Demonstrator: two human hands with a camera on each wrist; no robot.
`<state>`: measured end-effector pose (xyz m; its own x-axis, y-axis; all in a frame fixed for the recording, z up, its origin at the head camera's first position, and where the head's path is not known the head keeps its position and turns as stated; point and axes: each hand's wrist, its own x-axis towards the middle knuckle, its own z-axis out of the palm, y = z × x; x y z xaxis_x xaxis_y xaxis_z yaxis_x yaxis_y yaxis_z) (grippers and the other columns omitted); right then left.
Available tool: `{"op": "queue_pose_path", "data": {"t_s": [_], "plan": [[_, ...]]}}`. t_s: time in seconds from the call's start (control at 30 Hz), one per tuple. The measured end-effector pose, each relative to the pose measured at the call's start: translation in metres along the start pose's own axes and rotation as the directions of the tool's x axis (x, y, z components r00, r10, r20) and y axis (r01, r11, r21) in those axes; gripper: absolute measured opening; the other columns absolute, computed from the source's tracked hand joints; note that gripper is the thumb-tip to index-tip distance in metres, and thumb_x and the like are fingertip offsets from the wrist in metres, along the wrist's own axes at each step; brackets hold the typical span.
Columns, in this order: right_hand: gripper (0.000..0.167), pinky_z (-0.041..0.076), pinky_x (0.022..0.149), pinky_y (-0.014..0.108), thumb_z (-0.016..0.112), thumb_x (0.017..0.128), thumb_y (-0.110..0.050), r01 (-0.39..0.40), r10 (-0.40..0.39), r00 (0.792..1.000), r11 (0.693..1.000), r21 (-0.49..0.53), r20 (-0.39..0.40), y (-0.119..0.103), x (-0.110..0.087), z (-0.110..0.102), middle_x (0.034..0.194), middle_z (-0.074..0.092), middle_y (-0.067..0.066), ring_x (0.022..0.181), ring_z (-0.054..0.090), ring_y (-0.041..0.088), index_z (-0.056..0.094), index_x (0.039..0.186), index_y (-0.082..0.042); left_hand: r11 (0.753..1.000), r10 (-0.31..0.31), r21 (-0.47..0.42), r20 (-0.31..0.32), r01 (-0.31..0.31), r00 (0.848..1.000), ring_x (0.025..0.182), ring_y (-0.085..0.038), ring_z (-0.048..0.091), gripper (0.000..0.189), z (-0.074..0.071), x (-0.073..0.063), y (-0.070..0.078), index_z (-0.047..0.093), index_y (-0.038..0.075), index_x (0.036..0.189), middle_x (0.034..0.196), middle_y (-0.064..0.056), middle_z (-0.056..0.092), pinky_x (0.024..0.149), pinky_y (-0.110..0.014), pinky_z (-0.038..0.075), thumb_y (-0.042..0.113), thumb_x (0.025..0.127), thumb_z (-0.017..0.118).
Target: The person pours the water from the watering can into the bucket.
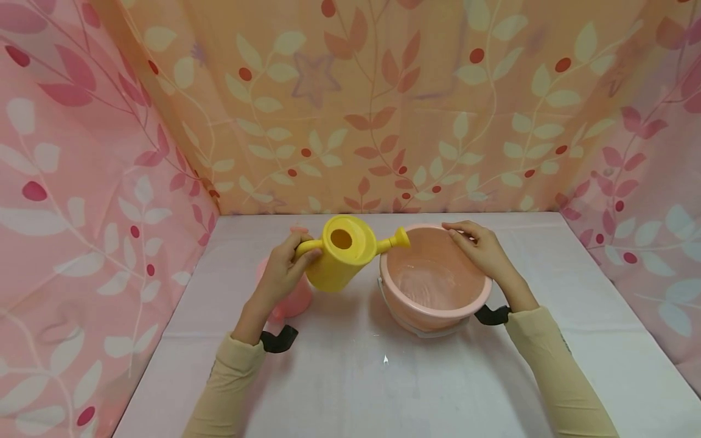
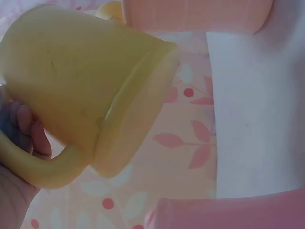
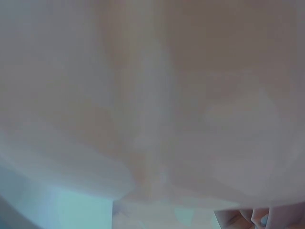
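My left hand [image 1: 282, 267] grips the handle of a yellow watering can [image 1: 334, 271], held over the table and tilted to the right. Its spout, with a flared rose at the tip, reaches over the left rim of a pink bucket [image 1: 429, 313]. In the left wrist view, fingers curl through the handle and the base of the yellow watering can [image 2: 133, 119] shows. My right hand [image 1: 484, 249] holds the far right rim of the bucket. Close up, the pale bucket wall [image 3: 214, 119] fills the right wrist view, blurred.
A pink object [image 1: 298, 301] stands on the table behind and below my left hand, partly hidden by it. The white-covered table [image 1: 383, 395] meets leaf-patterned cloth walls [image 1: 356, 121] at the back and both sides. A black mount sits at each wrist.
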<state>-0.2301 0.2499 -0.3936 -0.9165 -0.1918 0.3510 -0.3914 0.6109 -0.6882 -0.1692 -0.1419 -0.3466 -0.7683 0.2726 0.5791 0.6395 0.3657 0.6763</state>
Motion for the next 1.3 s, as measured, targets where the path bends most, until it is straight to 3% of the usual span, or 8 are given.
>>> {"op": "queue_pose_path", "data": {"t_s": [0.3,0.53,0.67,0.83,1.0,1.13,1.23,1.3], "plan": [[0.029,0.043,0.075,0.012,0.054,0.095,-0.027,-0.01,0.01,1.0,1.0,0.002,0.003,0.001,0.0,0.0,0.117,0.062,0.005,0.095,0.056,0.006,0.063,0.12,-0.015,0.999,-0.017,0.029,-0.021,0.018,1.0,0.069,-0.011,0.044,0.011,0.004,-0.007,-0.006,0.05,-0.003,0.095,0.077,-0.009,0.049,0.062,-0.019,0.039,0.001,0.088,0.058],[0.03,0.044,0.075,0.013,0.054,0.095,-0.027,-0.017,0.017,1.0,1.0,-0.012,0.007,0.001,0.001,0.0,0.117,0.062,0.006,0.096,0.057,0.012,0.062,0.12,-0.014,0.996,-0.045,-0.079,-0.023,0.043,0.999,0.077,-0.019,0.059,0.008,0.008,-0.013,-0.012,0.05,-0.006,0.097,0.084,-0.017,0.06,0.064,-0.031,0.053,0.0,0.092,0.052],[0.03,0.044,0.076,0.015,0.053,0.095,-0.027,-0.015,0.016,1.0,1.0,-0.013,0.011,0.001,0.0,0.0,0.118,0.062,0.007,0.096,0.057,0.015,0.062,0.121,-0.014,0.988,-0.055,-0.146,-0.034,0.05,0.998,0.079,-0.018,0.06,0.011,0.008,-0.014,-0.011,0.048,-0.01,0.098,0.086,-0.02,0.059,0.069,-0.029,0.054,-0.001,0.093,0.049],[0.03,0.045,0.077,0.017,0.053,0.095,-0.027,-0.015,0.015,1.0,1.0,-0.008,0.013,0.0,0.0,0.0,0.118,0.061,0.007,0.095,0.057,0.01,0.062,0.121,-0.015,0.983,-0.05,-0.179,-0.087,0.034,0.995,0.081,-0.018,0.06,0.013,0.006,-0.017,-0.01,0.047,-0.012,0.1,0.089,-0.022,0.058,0.074,-0.025,0.053,-0.001,0.094,0.047],[0.03,0.044,0.076,0.014,0.053,0.095,-0.026,-0.021,0.02,1.0,1.0,0.002,0.016,-0.001,-0.001,-0.001,0.119,0.061,0.005,0.095,0.057,0.008,0.062,0.121,-0.015,0.982,-0.072,-0.185,-0.145,0.044,0.987,0.083,-0.013,0.061,0.013,-0.001,-0.018,-0.008,0.045,-0.011,0.102,0.09,-0.022,0.058,0.069,-0.027,0.054,0.001,0.095,0.045],[0.03,0.043,0.076,0.012,0.054,0.095,-0.023,-0.006,0.006,1.0,1.0,0.004,0.019,-0.002,-0.001,-0.001,0.12,0.061,0.008,0.098,0.057,0.015,0.061,0.122,-0.012,0.983,-0.077,-0.177,-0.193,0.042,0.978,0.08,-0.014,0.06,0.014,-0.008,-0.019,-0.009,0.045,-0.012,0.103,0.09,-0.023,0.058,0.062,-0.02,0.051,0.0,0.096,0.044],[0.03,0.043,0.075,0.011,0.054,0.095,-0.022,-0.004,0.004,1.0,1.0,0.004,0.017,-0.001,-0.001,0.0,0.12,0.061,0.009,0.097,0.058,0.013,0.061,0.122,-0.012,0.982,-0.072,-0.185,-0.232,0.028,0.97,0.081,-0.013,0.06,0.015,-0.013,-0.02,-0.018,0.044,-0.012,0.103,0.09,-0.022,0.058,0.064,-0.018,0.05,0.001,0.096,0.044],[0.029,0.042,0.074,0.01,0.054,0.095,-0.02,-0.005,0.005,1.0,1.0,0.005,0.019,-0.013,-0.003,-0.002,0.119,0.061,0.011,0.097,0.058,0.017,0.061,0.122,-0.009,0.98,-0.076,-0.197,-0.257,0.025,0.963,0.082,-0.012,0.06,0.014,-0.018,-0.019,-0.018,0.044,-0.012,0.102,0.09,-0.022,0.057,0.071,-0.022,0.052,0.0,0.096,0.044]]}}
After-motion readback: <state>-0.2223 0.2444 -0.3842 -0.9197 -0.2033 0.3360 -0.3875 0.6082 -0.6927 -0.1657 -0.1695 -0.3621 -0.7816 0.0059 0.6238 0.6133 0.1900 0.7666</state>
